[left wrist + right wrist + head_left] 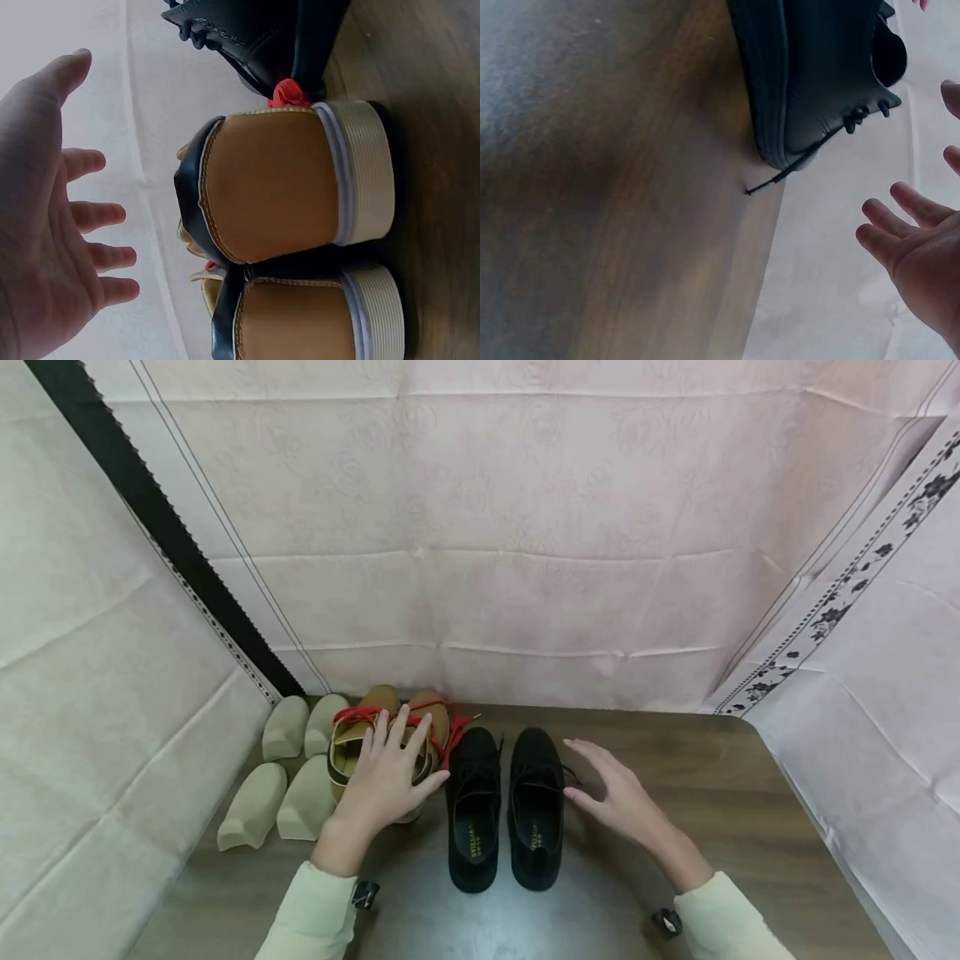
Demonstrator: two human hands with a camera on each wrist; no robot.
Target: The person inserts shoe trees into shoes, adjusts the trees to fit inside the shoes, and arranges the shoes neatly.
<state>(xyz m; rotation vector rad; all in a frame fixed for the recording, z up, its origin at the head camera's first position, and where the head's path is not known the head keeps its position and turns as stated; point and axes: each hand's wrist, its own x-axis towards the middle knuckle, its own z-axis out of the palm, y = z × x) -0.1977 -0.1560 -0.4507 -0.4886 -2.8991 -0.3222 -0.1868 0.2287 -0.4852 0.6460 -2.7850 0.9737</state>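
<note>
Side by side in the middle of the table stand a left black shoe (474, 810) and a right black shoe (536, 810), toes toward the back. Left of them is a pair of tan shoes (345, 758) with red laces (457, 727). My left hand (386, 772) hovers over the tan shoes, fingers spread and holding nothing; the left wrist view shows a gap between the hand and their tan heels (270, 184). To the right of the black pair, my right hand (618, 793) is held empty, fingers extended, near a loose black lace (780, 176).
Several cream shoe inserts (253, 806) stand at the table's left end. The wooden table (675, 752) meets a pale cloth (525, 568) at the back, and more cloth (885, 735) hangs on the right side. Bare wood lies right of the black shoes.
</note>
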